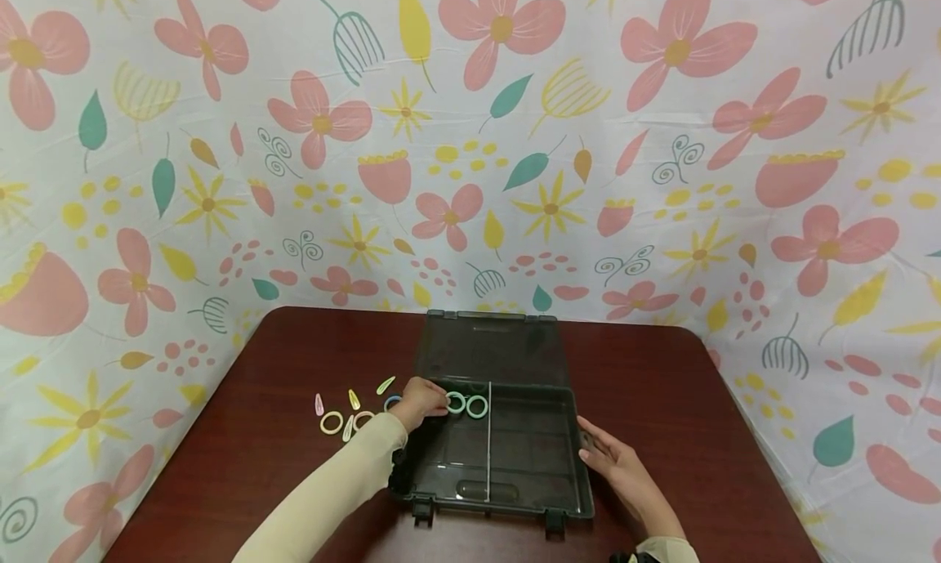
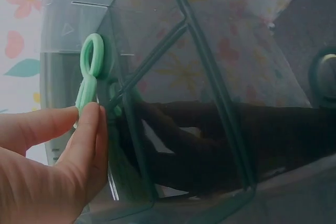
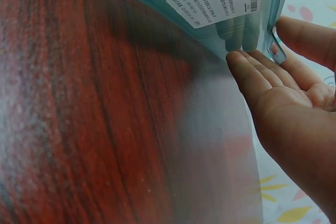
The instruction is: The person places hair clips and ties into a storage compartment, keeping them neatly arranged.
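Note:
A dark see-through plastic box (image 1: 540,487) lies with its lid (image 1: 492,350) folded back, and a pale divider (image 1: 489,440) splits it in two. My left hand (image 1: 422,404) reaches into the left compartment's back part, thumb and fingertips pinching a mint-green hair tie (image 2: 86,95). Just beyond it a second green hair tie (image 1: 477,407) stands against the box wall. On the right, my right hand (image 1: 621,469) touches the box's outer side wall with fairly straight fingers. In the right wrist view, its thumb meets the edge near a small tab, beside a white printed label (image 3: 212,3).
Left of the box on the red-brown table (image 1: 294,481) lie several snap hair clips, among them a pink clip (image 1: 319,404) and a yellow clip (image 1: 354,399). A yellow hair tie (image 1: 332,422) and a blue hair tie (image 1: 393,401) are there too. Flower-printed cloth (image 1: 470,179) hangs behind.

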